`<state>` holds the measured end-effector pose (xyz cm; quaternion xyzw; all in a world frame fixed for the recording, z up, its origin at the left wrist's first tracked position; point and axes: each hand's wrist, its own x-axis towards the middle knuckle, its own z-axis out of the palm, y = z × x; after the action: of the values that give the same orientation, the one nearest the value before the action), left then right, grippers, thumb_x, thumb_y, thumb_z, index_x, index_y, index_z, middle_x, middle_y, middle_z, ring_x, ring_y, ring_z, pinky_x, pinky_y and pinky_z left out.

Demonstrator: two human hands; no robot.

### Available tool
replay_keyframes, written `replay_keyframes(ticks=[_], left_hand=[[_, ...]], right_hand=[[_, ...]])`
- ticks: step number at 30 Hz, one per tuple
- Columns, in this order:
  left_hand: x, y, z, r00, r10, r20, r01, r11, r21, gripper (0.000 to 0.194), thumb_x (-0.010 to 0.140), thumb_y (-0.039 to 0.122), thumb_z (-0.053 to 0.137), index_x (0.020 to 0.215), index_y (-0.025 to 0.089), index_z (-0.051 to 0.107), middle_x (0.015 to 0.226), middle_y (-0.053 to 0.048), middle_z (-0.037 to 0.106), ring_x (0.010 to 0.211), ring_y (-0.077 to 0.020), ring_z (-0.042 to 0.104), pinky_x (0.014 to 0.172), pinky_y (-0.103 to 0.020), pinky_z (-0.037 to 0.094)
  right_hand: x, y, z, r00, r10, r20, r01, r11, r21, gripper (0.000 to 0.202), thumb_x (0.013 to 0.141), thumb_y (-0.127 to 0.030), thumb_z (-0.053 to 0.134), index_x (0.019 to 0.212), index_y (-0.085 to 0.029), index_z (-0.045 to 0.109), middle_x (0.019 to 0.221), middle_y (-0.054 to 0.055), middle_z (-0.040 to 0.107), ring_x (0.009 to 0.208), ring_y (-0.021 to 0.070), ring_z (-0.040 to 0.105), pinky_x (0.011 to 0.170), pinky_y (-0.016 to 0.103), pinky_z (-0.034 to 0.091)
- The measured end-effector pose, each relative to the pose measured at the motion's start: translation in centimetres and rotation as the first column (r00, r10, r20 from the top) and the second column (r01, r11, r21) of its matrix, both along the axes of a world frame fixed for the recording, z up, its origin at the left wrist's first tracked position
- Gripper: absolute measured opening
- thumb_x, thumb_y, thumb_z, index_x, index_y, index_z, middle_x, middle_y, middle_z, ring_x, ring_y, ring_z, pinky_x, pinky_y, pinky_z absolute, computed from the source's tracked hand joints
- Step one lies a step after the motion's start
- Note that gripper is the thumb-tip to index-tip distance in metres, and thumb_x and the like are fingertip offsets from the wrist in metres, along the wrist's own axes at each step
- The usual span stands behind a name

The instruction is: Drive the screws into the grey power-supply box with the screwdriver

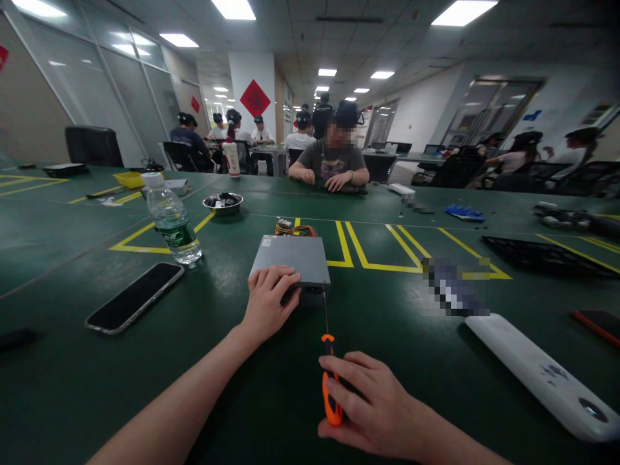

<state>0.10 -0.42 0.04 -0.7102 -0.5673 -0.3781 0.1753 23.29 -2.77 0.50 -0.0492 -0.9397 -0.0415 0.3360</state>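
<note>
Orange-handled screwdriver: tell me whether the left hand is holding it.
No, the right hand holds the screwdriver, while the left hand rests on the grey power supply.

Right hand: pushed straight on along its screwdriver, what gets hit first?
The PC power supply: its near face, toward the right end. The tip of the screwdriver in the right hand looks at or just short of it; one view leaves depth unclear.
</note>
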Motion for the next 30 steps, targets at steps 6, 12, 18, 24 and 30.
replay_keyframes(ticks=[6, 12, 18, 24, 30], left_hand=[[0.04, 0.07, 0.01, 1.0, -0.003, 0.004, 0.003, 1.0, -0.003, 0.018, 0.082, 0.023, 0.053, 0.099, 0.025, 0.056, 0.106, -0.003, 0.061, 0.104, -0.0204, 0.052, 0.087, -0.039, 0.031], [-0.01, 0.1, 0.0, 1.0, -0.009, 0.018, 0.009, 1.0, -0.007, 0.018, 0.082, 0.024, 0.053, 0.1, 0.025, 0.056, 0.105, -0.002, 0.061, 0.104, -0.0195, 0.052, 0.088, -0.038, 0.031], [-0.02, 0.04, 0.09, 1.0, -0.003, 0.019, 0.003, 1.0, 0.015, 0.018, 0.081, 0.023, 0.053, 0.098, 0.026, 0.057, 0.105, -0.002, 0.061, 0.103, -0.0193, 0.052, 0.088, -0.037, 0.031], [0.01, 0.0, 0.11, 1.0, -0.003, 0.018, 0.003, 1.0, 0.011, 0.018, 0.081, 0.023, 0.054, 0.098, 0.025, 0.056, 0.105, -0.002, 0.061, 0.103, -0.0192, 0.052, 0.088, -0.037, 0.031], [0.04, -0.06, 0.06, 1.0, -0.003, 0.028, 0.003, 1.0, 0.001, 0.018, 0.082, 0.024, 0.053, 0.099, 0.025, 0.056, 0.105, -0.002, 0.062, 0.105, -0.0193, 0.051, 0.088, -0.038, 0.03]], right_hand=[[-0.21, -0.23, 0.69, 0.987, -0.026, 0.161, 0.028, 1.0, -0.011, 0.031, 0.09, -0.038, 0.041, 0.109, -0.017, 0.054, 0.102, 0.014, 0.064, 0.086, 0.0196, 0.063, 0.073, 0.034, 0.05], [-0.15, -0.2, 0.45, 0.999, 0.005, 0.049, -0.007, 1.0, 0.023, 0.029, 0.09, -0.037, 0.045, 0.097, -0.012, 0.056, 0.106, 0.016, 0.064, 0.075, 0.0159, 0.064, 0.07, 0.03, 0.051], [-0.22, -0.2, 0.78, 0.989, -0.07, 0.127, 0.067, 0.997, 0.023, 0.035, 0.092, -0.044, 0.037, 0.102, -0.018, 0.057, 0.104, 0.011, 0.066, 0.083, 0.017, 0.064, 0.073, 0.028, 0.051], [-0.15, -0.31, 0.48, 0.999, -0.033, 0.016, 0.032, 0.998, 0.062, 0.026, 0.09, -0.035, 0.046, 0.097, -0.012, 0.056, 0.095, 0.014, 0.067, 0.074, 0.0159, 0.065, 0.069, 0.028, 0.051], [-0.12, -0.39, 0.44, 0.993, -0.044, 0.112, 0.044, 0.999, 0.002, 0.037, 0.085, -0.042, 0.052, 0.106, -0.012, 0.054, 0.103, 0.016, 0.064, 0.087, 0.0204, 0.063, 0.075, 0.03, 0.051]])
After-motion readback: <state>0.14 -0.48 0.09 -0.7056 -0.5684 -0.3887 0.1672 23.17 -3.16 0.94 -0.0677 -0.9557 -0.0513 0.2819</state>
